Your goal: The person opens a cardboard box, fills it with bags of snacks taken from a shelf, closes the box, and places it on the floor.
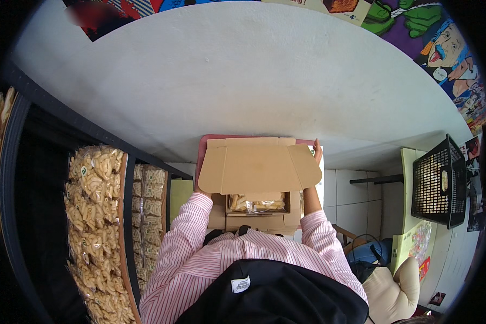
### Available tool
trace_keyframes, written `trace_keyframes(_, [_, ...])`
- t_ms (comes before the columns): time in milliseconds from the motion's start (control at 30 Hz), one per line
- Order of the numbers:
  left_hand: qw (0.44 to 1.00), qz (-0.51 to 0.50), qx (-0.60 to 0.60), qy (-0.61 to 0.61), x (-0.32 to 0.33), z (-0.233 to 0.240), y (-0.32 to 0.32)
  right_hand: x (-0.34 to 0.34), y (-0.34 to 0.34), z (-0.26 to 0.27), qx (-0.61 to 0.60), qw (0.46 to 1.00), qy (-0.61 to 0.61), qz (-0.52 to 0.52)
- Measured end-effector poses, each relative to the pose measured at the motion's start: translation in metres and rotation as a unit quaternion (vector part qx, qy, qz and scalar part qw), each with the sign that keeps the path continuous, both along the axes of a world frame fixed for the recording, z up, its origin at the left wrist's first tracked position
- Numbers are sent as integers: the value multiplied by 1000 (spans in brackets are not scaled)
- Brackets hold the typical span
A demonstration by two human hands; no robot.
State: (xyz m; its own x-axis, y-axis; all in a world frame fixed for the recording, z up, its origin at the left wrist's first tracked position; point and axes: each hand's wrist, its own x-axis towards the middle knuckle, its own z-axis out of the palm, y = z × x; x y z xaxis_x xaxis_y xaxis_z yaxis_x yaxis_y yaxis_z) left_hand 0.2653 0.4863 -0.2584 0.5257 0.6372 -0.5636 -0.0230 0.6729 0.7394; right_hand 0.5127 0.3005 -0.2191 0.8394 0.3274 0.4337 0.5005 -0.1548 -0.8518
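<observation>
A brown cardboard box [291, 204] stands before me, with its lid [258, 166] raised and its side flaps creased. Under the lid's near edge show clear packs of pale snacks [259, 203] inside the box. My left hand [204, 192] is at the lid's left edge, mostly hidden beneath the cardboard. At the right edge of the lid, the fingers of my right hand [318, 152] point away from me beside the side flap. The palm is covered by that flap, so its grip cannot be seen.
Pink surface [202, 146] lies under the box, against the white wall [227, 81]. On the left, dark-framed shelving [131, 202] holds bagged macaroni-like snacks [93, 210]. A black plastic basket [439, 182] stands at right on a ledge. Another person's beige sleeve [393, 291] shows at lower right.
</observation>
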Motion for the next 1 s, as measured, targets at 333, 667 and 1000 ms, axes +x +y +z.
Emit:
trace_keyframes(333, [961,81,247,96,17,18,-9,-2,-11,56,-47,992,33,109])
trace_keyframes(667, [797,-35,541,267,0,84,11,-10,16,101,-160,973,-68,150])
trace_keyframes(1000, [706,-157,629,284,1,91,-39,-40,-16,86,-157,957,-169,177])
